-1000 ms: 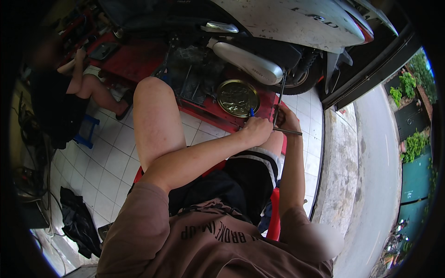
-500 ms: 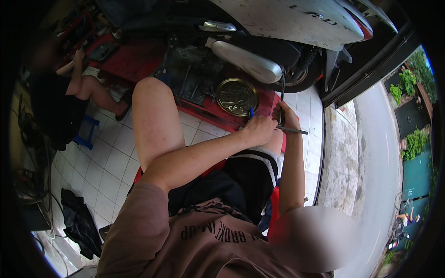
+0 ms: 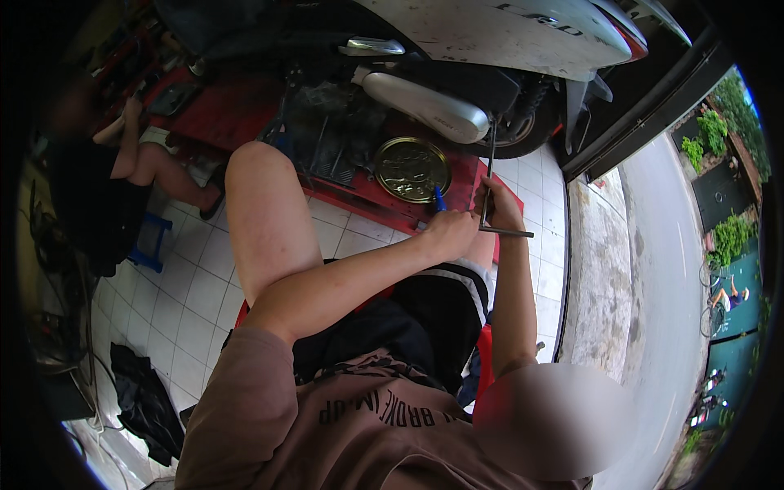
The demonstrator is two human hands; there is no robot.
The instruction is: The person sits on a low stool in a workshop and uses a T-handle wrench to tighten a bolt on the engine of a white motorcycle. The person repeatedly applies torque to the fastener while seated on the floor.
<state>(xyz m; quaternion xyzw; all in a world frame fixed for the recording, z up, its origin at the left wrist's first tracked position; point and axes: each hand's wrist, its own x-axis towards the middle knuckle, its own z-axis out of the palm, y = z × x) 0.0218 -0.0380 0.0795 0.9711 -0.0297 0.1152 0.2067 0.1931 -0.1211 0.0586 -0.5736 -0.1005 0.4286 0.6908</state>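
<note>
Looks mid-work, remainder unclear from here: I've got left hand (image 3: 453, 233) closed on a slim blue stick (image 3: 439, 199), right hand (image 3: 506, 209) curled round an L-shaped grey metal bar (image 3: 510, 233) below a fitted silver oblong cover (image 3: 425, 107).

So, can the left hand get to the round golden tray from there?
Probably yes: the left hand is close to the round golden tray, with nothing big blocking the way. It seems to hold a blue thing, though, so it might have to let go first.

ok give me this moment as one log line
left hand: holding blue object; right hand: at L-shaped metal bar; gold tray: on red platform
</note>
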